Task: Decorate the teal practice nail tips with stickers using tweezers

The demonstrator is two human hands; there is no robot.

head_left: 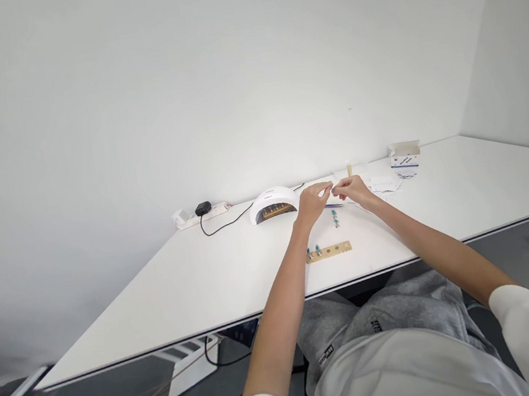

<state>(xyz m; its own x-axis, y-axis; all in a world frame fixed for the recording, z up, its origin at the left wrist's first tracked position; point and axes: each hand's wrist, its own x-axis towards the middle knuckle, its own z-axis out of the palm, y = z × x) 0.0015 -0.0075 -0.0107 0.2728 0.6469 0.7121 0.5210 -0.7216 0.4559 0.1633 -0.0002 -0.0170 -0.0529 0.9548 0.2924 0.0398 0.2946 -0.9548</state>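
Observation:
Over the far part of the white table (235,273), my left hand (312,202) and my right hand (353,190) meet nearly fingertip to fingertip. Both are closed in a pinch, and what they hold is too small to make out; a bit of white shows between them. Just below them on the table lie two small teal pieces on metal bases (335,218). Nearer to me is a tan strip (339,250) with dark round spots. Similar teal pieces (318,250) stand upright on its left end, partly behind my left forearm.
Left of my hands stands a white arched nail lamp (272,198) with a tan strip inside. Its black cable runs to an adapter (203,208) on a power strip (217,210). At right are white papers (385,183) and an open box of pads (404,157). A small yellowish bottle (349,168) stands behind.

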